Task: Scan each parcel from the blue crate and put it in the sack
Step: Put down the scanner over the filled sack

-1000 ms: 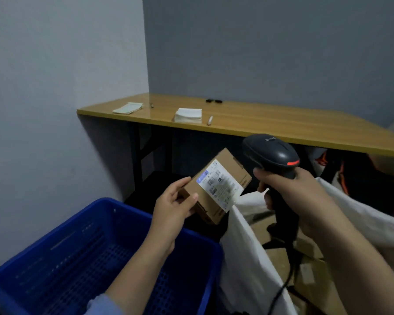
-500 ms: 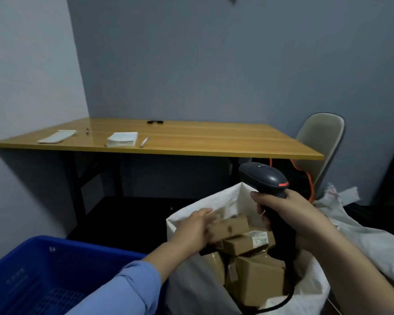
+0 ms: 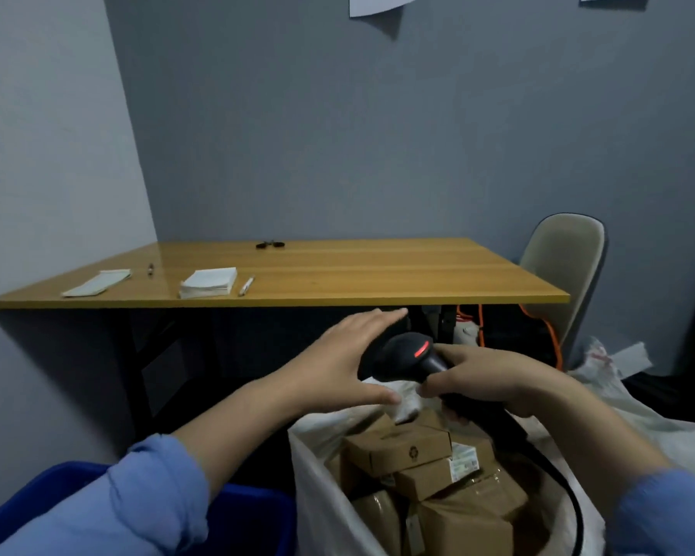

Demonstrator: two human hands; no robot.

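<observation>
while right hand (image 3: 494, 385) grips scanner (image 3: 404, 355), left hand (image 3: 338, 367) (fingers (image 3: 378, 318) straight) beside it

table (image 3: 378, 274): glossy wood | parcels (image 3: 402, 451): matt cardboard | scanner (image 3: 402, 355): black plastic

A wooden surface (image 3: 378, 274) on dark legs spans the middle of the frame. At its left end lies a flat white sheet (image 3: 97, 282), then a small dark bit (image 3: 150, 269), a white paper stack (image 3: 208, 282) and, just beside it, a pen (image 3: 246, 285). A small black object (image 3: 270, 245) sits near the back edge.
</observation>
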